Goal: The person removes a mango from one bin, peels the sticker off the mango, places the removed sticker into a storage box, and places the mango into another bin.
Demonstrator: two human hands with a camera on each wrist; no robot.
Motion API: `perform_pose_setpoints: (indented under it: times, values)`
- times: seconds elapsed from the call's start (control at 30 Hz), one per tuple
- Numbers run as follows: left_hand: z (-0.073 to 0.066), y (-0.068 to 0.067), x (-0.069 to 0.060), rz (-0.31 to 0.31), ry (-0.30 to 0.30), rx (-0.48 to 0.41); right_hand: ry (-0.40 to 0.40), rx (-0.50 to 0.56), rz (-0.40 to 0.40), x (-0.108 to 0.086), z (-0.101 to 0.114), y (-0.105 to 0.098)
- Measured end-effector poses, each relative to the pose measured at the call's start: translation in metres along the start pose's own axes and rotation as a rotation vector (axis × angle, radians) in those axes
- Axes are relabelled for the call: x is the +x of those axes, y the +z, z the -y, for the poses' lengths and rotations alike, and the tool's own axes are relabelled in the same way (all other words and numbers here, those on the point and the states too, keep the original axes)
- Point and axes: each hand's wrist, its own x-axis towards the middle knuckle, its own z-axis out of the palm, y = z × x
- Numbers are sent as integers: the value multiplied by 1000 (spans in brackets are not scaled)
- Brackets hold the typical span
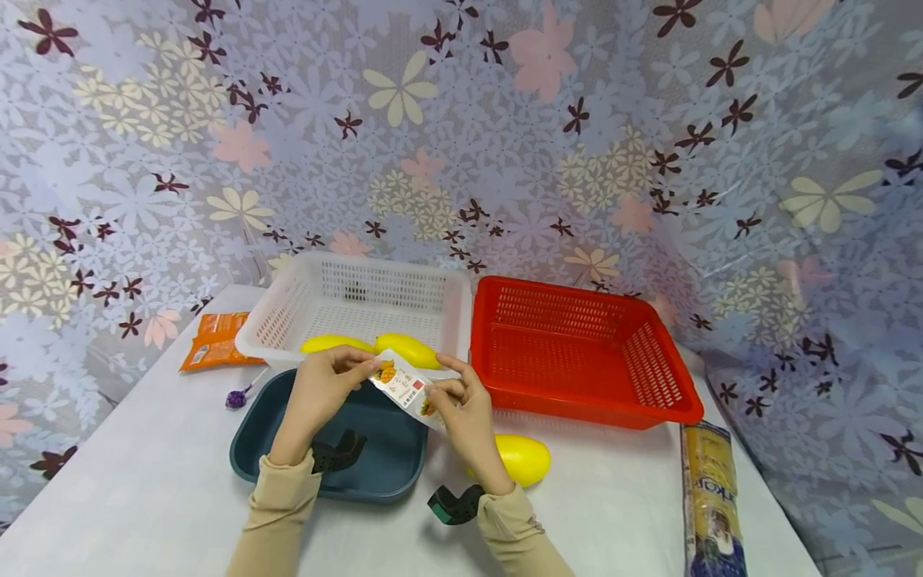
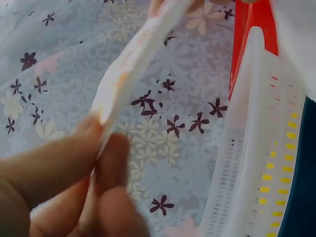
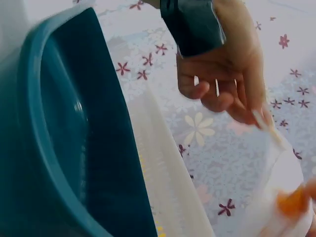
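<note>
Between both hands a small white food packet (image 1: 401,386) with orange fruit pictures and printed characters is stretched out above the dark teal basin (image 1: 243,449). My left hand (image 1: 324,393) pinches its upper left end between thumb and fingers; in the left wrist view the packet (image 2: 129,69) appears almost edge-on. At the lower right end, my right hand (image 1: 465,413) pinches the packet with thumb and fingers. Two yellow mango-like fruits, one left (image 1: 336,342) and one right (image 1: 407,350), lie in the white basket (image 1: 288,292) behind the hands.
A red basket (image 1: 584,409) stands right of the white one. Another yellow fruit (image 1: 525,460) lies on the table beside the right wrist. An orange packet (image 1: 219,343) and a purple-wrapped lollipop (image 1: 236,398) lie at left. A long yellow-and-blue package (image 1: 712,497) lies at the right edge.
</note>
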Motion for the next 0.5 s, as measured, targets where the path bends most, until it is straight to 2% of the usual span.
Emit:
perform_pose_setpoints:
  times: [0.13,0.23,0.3,0.4,0.5]
  values:
    - [2,-5,6,-111,-77,-126,-12,23,-37,3,2,-8]
    - [9,-9,11,-242,-154,-245,-29,58,-81,6,2,-17]
    - [16,-12,14,-331,-201,-274,-31,80,-110,8,2,-22]
    - [28,-17,17,-425,-245,-257,-36,103,-139,10,2,-30]
    - [38,-21,19,-481,-271,-153,-32,95,-155,10,4,-37]
